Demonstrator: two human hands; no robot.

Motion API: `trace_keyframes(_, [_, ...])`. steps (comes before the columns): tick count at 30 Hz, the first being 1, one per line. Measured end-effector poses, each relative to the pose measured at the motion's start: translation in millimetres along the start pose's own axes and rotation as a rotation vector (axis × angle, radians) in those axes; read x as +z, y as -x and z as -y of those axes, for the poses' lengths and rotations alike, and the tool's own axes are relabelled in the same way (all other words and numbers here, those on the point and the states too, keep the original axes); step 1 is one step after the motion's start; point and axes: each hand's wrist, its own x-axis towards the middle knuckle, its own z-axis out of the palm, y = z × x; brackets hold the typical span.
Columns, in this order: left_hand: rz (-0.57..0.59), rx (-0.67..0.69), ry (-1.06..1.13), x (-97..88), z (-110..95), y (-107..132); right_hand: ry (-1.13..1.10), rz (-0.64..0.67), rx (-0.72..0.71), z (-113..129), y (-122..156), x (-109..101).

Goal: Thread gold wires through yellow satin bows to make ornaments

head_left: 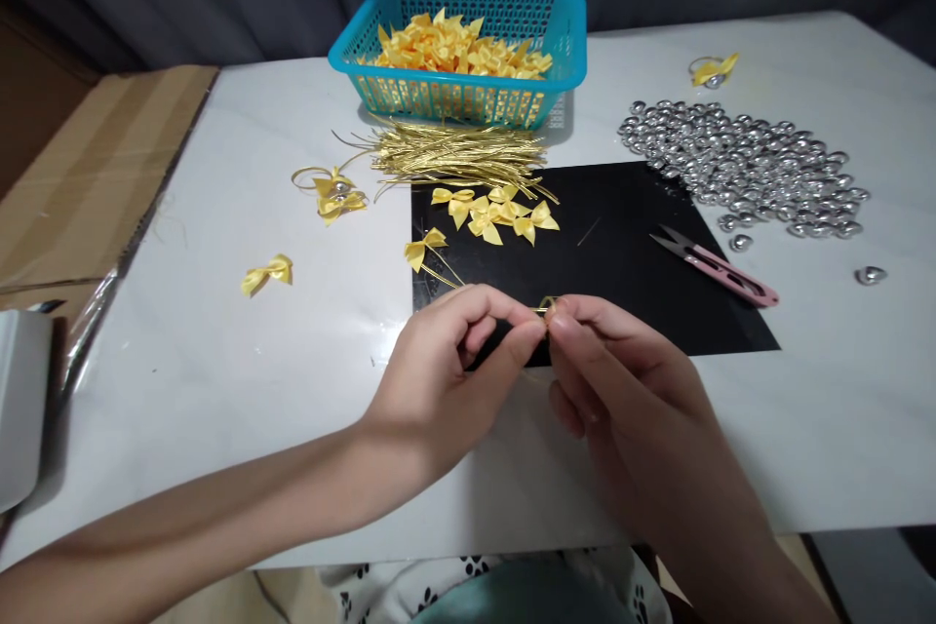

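My left hand (468, 370) and my right hand (621, 380) meet fingertip to fingertip over the black mat (606, 253). Both pinch a gold cord (542, 309), of which a short loop shows just above the fingertips. Beyond my left hand lies a yellow ribbon bow (425, 248), with two gold cord strands running from it toward that hand. Whether those strands join the cord in my fingers is hidden. Several more yellow bows (487, 217) are grouped at the mat's far edge.
Pink-handled thread snips (717, 268) lie on the mat's right side. Silver heart beads (760, 166) spread at the right. Behind the mat are a bundle of gold cords (460, 151) and a teal basket (468, 78) of bows. A cardboard box (88, 166) stands left.
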Motion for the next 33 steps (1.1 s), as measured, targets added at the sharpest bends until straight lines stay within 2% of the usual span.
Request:
trace_keyframes(4, [0.003, -0.012, 0.0, -1.1, -2.4, -0.6, -0.033, 0.04, 0.009, 2.1, 0.2, -0.6])
trace_keyframes(9, [0.02, -0.038, 0.002, -1.7, -3.1, -1.4, -0.063, -0.026, -0.007, 6.8, -0.8, -1.6])
trace_keyframes(16, [0.008, -0.088, 0.082, -1.3, -5.0, -1.4, -0.13, -0.019, 0.004, 6.9, -4.2, -2.6])
trace_keyframes(19, [0.031, -0.104, 0.178, -2.8, -6.3, -2.4, -0.159, -0.008, 0.004, 8.1, -5.0, -4.2])
trace_keyframes(24, [0.171, -0.118, 0.422, -7.0, -7.0, -5.6, -0.205, 0.005, 0.062, 10.3, -6.5, -11.2])
trace_keyframes(27, [0.161, -0.117, 0.488, -9.7, -8.3, -7.5, -0.245, 0.028, 0.074, 11.5, -8.4, -15.0])
trace_keyframes(30, [0.122, -0.12, 0.472, -15.6, -9.8, -10.2, -0.277, 0.027, 0.079, 16.5, -10.9, -18.4])
trace_keyframes(33, [0.127, -0.107, 0.327, -26.9, -8.9, -13.6, -0.252, 0.04, 0.074, 24.5, -13.4, -25.4])
